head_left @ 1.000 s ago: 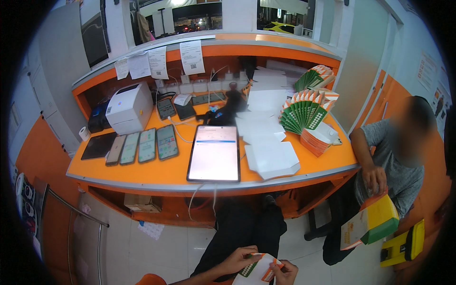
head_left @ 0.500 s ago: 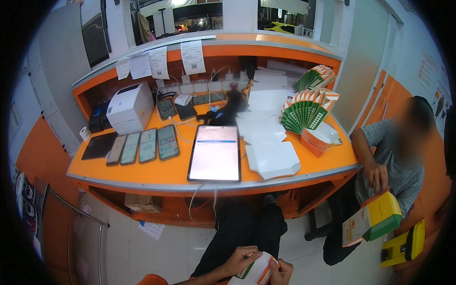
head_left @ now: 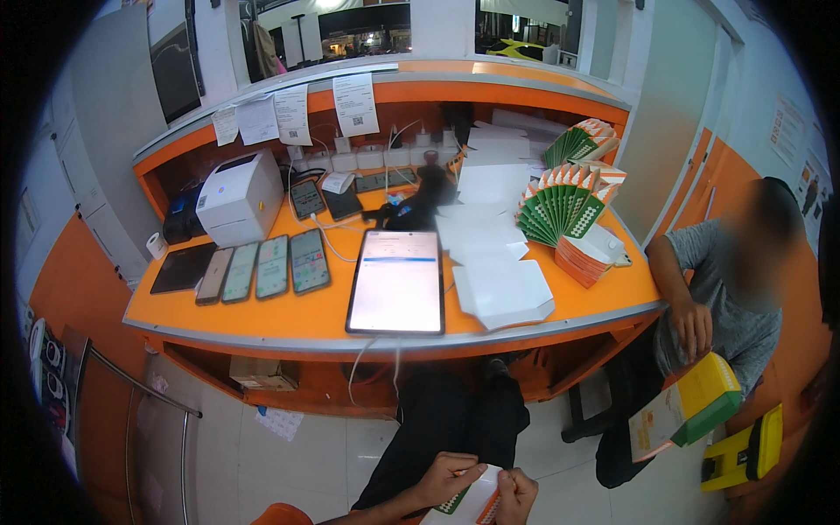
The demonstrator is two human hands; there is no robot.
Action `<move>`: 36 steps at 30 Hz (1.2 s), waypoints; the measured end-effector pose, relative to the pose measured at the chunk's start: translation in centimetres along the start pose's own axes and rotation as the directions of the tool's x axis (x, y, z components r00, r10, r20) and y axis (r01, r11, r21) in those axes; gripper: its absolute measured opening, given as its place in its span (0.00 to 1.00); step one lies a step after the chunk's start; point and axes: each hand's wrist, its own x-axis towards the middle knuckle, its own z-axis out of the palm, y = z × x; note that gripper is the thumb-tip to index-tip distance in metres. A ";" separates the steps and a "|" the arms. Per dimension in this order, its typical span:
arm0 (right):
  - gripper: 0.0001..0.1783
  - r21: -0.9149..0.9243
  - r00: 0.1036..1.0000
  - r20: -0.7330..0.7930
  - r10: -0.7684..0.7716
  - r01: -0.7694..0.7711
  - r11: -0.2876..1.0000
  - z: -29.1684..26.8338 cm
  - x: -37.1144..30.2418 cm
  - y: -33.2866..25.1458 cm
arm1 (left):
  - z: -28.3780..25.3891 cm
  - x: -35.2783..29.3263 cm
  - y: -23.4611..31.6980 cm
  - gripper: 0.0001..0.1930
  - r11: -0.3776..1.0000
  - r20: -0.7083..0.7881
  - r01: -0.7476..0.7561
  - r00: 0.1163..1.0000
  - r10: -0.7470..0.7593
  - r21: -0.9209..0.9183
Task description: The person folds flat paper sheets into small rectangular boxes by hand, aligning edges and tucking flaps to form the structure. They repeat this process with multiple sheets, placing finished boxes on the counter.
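Low over my lap, I hold a small paper food carton (head_left: 475, 502), white inside with green and orange printed sides. My left hand (head_left: 446, 479) pinches its upper left edge between thumb and fingers. Closed on its upper right edge is my right hand (head_left: 516, 495). The lower part of the carton runs out of the picture. On the desk ahead stand fanned, nested cartons (head_left: 560, 210) in the same green, orange and white. Left of them, flat white carton blanks (head_left: 503, 293) overlap in a row.
The orange desk (head_left: 236, 322) bears a lit tablet (head_left: 395, 282), several phones (head_left: 272, 266) and a white label printer (head_left: 241, 199). Charging cables hang over its front edge. At right a seated person (head_left: 744, 280) holds a yellow, green and white box (head_left: 687, 409). A metal rail (head_left: 144, 389) stands left.
My right hand has turned and risen slightly along the carton's edge, its fingers now closer to my left hand. The other person's box has tipped a little.
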 end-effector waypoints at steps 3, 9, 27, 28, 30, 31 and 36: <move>0.18 0.032 0.999 -0.023 -0.038 0.039 0.999 0.0 0.2 -0.1 | 0.1 0.2 0.1 0.13 1.000 0.000 -0.028 1.000 0.028 0.011; 0.15 -0.002 0.999 0.008 -0.036 0.036 0.999 -0.4 0.1 0.3 | 0.0 0.1 0.3 0.11 0.998 0.029 0.019 0.999 -0.021 0.056; 0.17 0.005 0.954 -0.299 -0.032 0.035 0.999 -0.5 0.2 2.6 | -0.3 -1.0 -0.9 0.17 0.809 0.096 0.490 0.868 -0.487 -0.325; 0.16 0.013 0.951 -0.308 -0.021 0.026 1.000 -0.5 0.3 2.8 | -0.3 -1.0 -1.0 0.19 0.794 0.120 0.523 0.850 -0.513 -0.310; 0.15 0.029 0.945 -0.326 0.002 0.008 1.000 -0.6 0.2 2.9 | -0.8 -1.3 -1.4 0.23 0.761 0.226 0.613 0.788 -0.572 -0.211; 0.11 -0.007 0.947 -0.319 -0.030 0.030 1.000 -0.7 0.1 2.9 | -1.4 -1.7 -1.5 0.25 0.742 0.303 0.660 0.736 -0.605 -0.121; 0.08 -0.253 0.967 -0.234 -0.102 0.041 0.967 -1.1 0.8 2.9 | -2.5 -2.6 -3.5 0.31 0.433 0.534 0.856 0.515 -0.671 -0.281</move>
